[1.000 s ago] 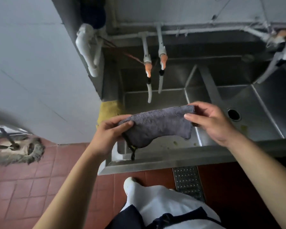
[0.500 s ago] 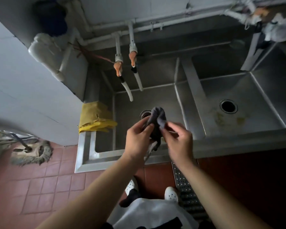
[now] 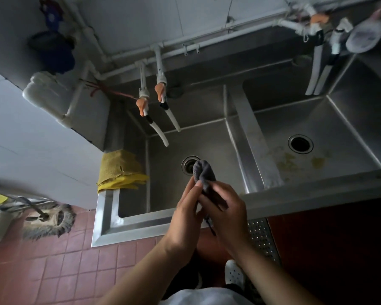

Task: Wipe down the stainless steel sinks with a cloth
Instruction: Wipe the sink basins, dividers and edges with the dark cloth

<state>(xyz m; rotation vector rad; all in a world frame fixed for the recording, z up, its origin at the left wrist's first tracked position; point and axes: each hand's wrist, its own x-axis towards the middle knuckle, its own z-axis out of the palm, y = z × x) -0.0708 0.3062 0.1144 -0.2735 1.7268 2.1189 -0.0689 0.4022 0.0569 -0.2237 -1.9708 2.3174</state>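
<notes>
A grey cloth (image 3: 204,173) is bunched into a narrow roll between both hands, its rounded top sticking up over the left sink's drain (image 3: 188,165). My left hand (image 3: 186,216) and my right hand (image 3: 224,213) press together around it, above the front rim of the left stainless steel sink (image 3: 163,155). A dark string dangles from the cloth below my hands. The right sink (image 3: 330,137) has yellowish stains on its floor beside its drain (image 3: 300,144).
Two taps with orange handles (image 3: 151,100) and white hoses hang over the left sink's back. A yellow cloth (image 3: 119,170) is draped over the sink's left edge. A mop head (image 3: 48,219) lies on the red floor tiles at left. A perforated floor drain (image 3: 262,238) sits below the sink front.
The cloth was held spread out between both hands, then gathered into a bunch. Now my hands are closed tighter together around it, and the view has tilted up the wall.
</notes>
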